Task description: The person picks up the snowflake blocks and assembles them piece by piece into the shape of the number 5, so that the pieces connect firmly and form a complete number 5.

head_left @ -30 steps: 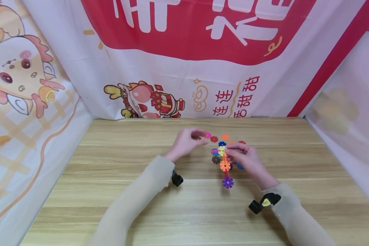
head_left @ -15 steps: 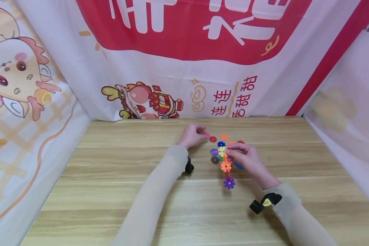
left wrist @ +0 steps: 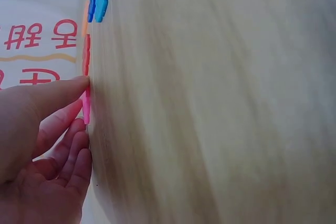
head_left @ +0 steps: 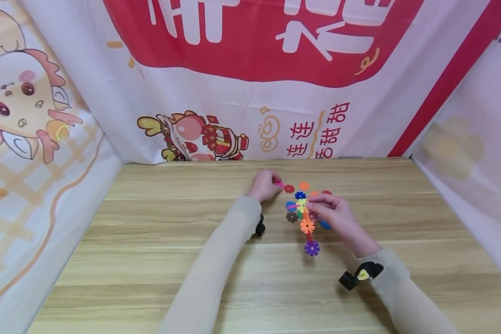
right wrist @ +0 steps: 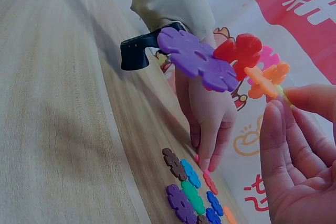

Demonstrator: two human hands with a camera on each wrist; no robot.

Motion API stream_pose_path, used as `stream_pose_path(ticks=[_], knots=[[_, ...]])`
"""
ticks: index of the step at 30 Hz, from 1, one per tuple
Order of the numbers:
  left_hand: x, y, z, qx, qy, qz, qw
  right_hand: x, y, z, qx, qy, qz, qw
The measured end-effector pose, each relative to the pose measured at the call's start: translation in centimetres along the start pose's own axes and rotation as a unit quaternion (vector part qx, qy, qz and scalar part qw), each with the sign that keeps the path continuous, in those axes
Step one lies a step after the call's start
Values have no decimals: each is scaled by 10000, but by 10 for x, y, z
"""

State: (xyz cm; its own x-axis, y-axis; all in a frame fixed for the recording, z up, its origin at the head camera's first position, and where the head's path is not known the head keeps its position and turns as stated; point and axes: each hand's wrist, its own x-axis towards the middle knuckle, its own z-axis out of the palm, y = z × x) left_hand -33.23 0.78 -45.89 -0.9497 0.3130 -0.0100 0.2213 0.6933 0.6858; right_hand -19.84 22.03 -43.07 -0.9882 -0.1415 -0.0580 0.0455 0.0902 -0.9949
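Observation:
My right hand (head_left: 334, 213) pinches a chain of slotted, flower-shaped interlocking discs by its yellow disc (head_left: 301, 205), raised above the table. From there the chain runs through an orange disc (right wrist: 265, 81) and a red disc (right wrist: 241, 53) to a purple disc (right wrist: 199, 59) at its far end; a pink disc (right wrist: 269, 59) also shows in it. Farther back, my left hand (head_left: 265, 185) has its thumb and fingertips around a loose pink disc (left wrist: 86, 106) at the table surface, partly hidden by the fingers. Right beside that lies a loose red disc (head_left: 289, 189).
Several loose discs lie on the wooden table (head_left: 150, 255) beneath and behind the right hand, among them a brown disc (right wrist: 174, 164), a green disc (right wrist: 192, 196) and a purple one (right wrist: 181, 203). A printed cloth (head_left: 217, 93) hangs along the back edge.
My left hand has reached slightly forward and right, and its spread fingers have closed around the loose pink disc. The right hand holds the chain in nearly the same place.

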Motion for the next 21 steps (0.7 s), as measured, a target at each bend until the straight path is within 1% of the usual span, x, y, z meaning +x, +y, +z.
stream_pose_path(ticks=[4,8,12,14,19,21], knots=[[-1,-2,-1,113,-40,87,9999,0,0,0,-95,-3,24,10000],[-4,-3,-3,-68,-69,188,9998,0,0,-1,-168,-5,15,9999],[-9,-3,-7,-375,-90,322,9987,-1,0,-1,-165,-1,53,9999],[-12,-2,-9,-608,-126,392,9973,-1,1,-2,-132,16,82,9999],[-22,6,-17,-1293,-194,565,9898,-1,1,-2,-93,52,80,9999],[-27,8,-21,-1454,-162,654,9871,-1,1,-2,-96,65,79,9999]])
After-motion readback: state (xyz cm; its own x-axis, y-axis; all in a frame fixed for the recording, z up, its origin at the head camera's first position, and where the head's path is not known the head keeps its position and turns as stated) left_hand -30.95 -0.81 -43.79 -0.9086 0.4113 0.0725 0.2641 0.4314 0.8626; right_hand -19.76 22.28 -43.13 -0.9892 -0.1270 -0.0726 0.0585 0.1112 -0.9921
